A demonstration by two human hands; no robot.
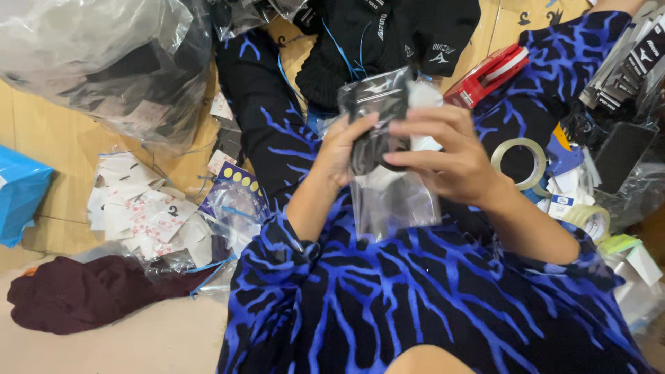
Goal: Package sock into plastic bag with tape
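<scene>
Both hands grip 1 clear plastic bag [396, 197] over lap: left hand [345, 149] and right hand [443, 156] pinch black folded item [374, 142], partly inside, top end out. Bag unsealed. Right of grip: 2 tape rolls [519, 163]. Beyond grip: black garment pile [388, 34].

This looks like a home-run packing spot for a small clothing trade, set up on the floor rather than at a bench. The person sits on a wooden floor [48, 131] with goods spread all round their lap. Beyond the lap lies a pile of black socks [388, 34]; to its left a big clear sack of packed goods [104, 62] and a heap of paper tags [145, 215]; to its right a red tape dispenser [488, 73], rolls of clear tape [519, 163] and carded packs [630, 55].
</scene>
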